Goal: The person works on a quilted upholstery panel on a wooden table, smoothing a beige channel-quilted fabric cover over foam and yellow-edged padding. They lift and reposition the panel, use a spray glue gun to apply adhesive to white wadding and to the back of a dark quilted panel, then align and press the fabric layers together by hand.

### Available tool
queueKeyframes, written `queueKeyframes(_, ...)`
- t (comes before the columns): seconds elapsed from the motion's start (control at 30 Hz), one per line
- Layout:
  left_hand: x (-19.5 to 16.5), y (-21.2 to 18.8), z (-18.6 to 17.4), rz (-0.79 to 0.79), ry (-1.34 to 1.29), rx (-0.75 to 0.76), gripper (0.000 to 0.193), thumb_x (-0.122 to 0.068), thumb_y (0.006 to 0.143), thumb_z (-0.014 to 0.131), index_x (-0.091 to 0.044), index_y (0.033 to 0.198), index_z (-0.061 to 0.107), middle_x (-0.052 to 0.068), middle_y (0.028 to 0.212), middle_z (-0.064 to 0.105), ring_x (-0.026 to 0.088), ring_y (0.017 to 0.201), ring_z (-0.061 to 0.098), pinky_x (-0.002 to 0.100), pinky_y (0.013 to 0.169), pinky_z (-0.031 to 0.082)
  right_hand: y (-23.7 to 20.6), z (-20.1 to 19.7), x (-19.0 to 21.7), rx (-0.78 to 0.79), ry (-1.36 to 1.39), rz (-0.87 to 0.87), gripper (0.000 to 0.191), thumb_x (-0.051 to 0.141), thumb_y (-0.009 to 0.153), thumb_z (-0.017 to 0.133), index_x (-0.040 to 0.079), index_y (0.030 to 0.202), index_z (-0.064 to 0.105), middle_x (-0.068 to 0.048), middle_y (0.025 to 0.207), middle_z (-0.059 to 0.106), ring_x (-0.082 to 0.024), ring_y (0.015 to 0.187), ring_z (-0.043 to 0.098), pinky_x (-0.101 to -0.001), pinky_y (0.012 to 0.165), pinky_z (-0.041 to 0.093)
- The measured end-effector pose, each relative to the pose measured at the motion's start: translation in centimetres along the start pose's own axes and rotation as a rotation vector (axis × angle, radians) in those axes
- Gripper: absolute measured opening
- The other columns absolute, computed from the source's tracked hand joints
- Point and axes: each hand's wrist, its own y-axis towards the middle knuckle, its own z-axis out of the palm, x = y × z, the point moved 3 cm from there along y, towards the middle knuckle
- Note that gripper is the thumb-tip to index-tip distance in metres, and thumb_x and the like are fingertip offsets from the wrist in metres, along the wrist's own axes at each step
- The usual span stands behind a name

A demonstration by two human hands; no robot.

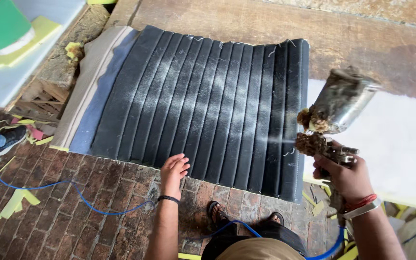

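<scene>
A black ribbed cover [203, 101], streaked white, lies over red-brown brick floor [73, 216] crossed by a blue hose [49, 185].

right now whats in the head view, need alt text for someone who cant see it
A person's right hand holds a crusted metal spray gun misting a dark ribbed cushion cover, while the left hand rests at its near edge. A blue hose trails over the brick floor.

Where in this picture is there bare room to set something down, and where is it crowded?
Bare brick floor lies below the ribbed black panel, left of the left hand, crossed only by a blue hose. Bare wooden boards run above the panel. Crowded: yellow foam scraps at far left, and around the right hand with its spray gun.
</scene>
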Motion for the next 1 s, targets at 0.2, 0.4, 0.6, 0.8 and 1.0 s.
queueKeyframes(0.2, 0.2, 1.5, 0.3, 0.006, -0.047, -0.006, 0.028, -0.017, 0.087, 0.073, -0.012, 0.115, 0.071, 0.003, 0.103, 0.076, 0.011, 0.082, 0.069, 0.026, 0.071, 0.051, 2.8, 9.1, 4.0, 0.205, 0.142, -0.137, 0.026, 0.001, 0.095, 0.068, -0.005, 0.119, 0.066, -0.008, 0.080, 0.066, -0.018, 0.067, 0.065, -0.0304, 0.061, 0.053)
queueKeyframes(0.4, -0.4, 1.3, -1.5, 0.006, -0.037, -0.043, 0.027, -0.017, 0.087, 0.072, -0.011, 0.113, 0.071, 0.001, 0.101, 0.078, 0.011, 0.082, 0.069, 0.026, 0.069, 0.049, 5.1, 18.2, 9.1, 0.316, 0.255, -0.260, 0.032, 0.002, 0.094, 0.068, -0.003, 0.126, 0.064, -0.006, 0.081, 0.065, -0.016, 0.064, 0.064, -0.0285, 0.060, 0.053)
queueKeyframes(0.6, -0.8, -0.9, -0.9, -0.012, 0.030, -0.043, 0.029, -0.017, 0.086, 0.073, -0.010, 0.113, 0.071, 0.002, 0.102, 0.077, 0.011, 0.083, 0.070, 0.026, 0.071, 0.050, 5.4, 13.6, 9.6, 0.044, 0.117, -0.445, 0.034, 0.000, 0.097, 0.069, -0.003, 0.131, 0.066, -0.004, 0.092, 0.068, -0.013, 0.071, 0.063, -0.0269, 0.063, 0.051)
queueKeyframes(0.8, -0.1, -1.3, 4.2, -0.008, 0.069, 0.090, 0.026, -0.019, 0.089, 0.070, -0.009, 0.113, 0.071, 0.003, 0.105, 0.077, 0.012, 0.086, 0.071, 0.027, 0.073, 0.051, 2.1, 0.4, 4.4, -0.125, -0.029, -0.165, 0.021, -0.001, 0.096, 0.070, -0.005, 0.116, 0.067, -0.010, 0.088, 0.068, -0.018, 0.070, 0.066, -0.0315, 0.060, 0.054)
queueKeyframes(1.0, 1.3, -2.4, 12.3, 0.021, 0.076, 0.269, 0.024, -0.019, 0.092, 0.068, -0.008, 0.114, 0.070, 0.005, 0.105, 0.077, 0.012, 0.086, 0.070, 0.025, 0.074, 0.051, -3.1, -11.8, 0.1, -0.450, 0.051, -0.228, 0.020, -0.002, 0.102, 0.066, -0.003, 0.122, 0.065, -0.009, 0.094, 0.068, -0.019, 0.075, 0.067, -0.0307, 0.068, 0.057)
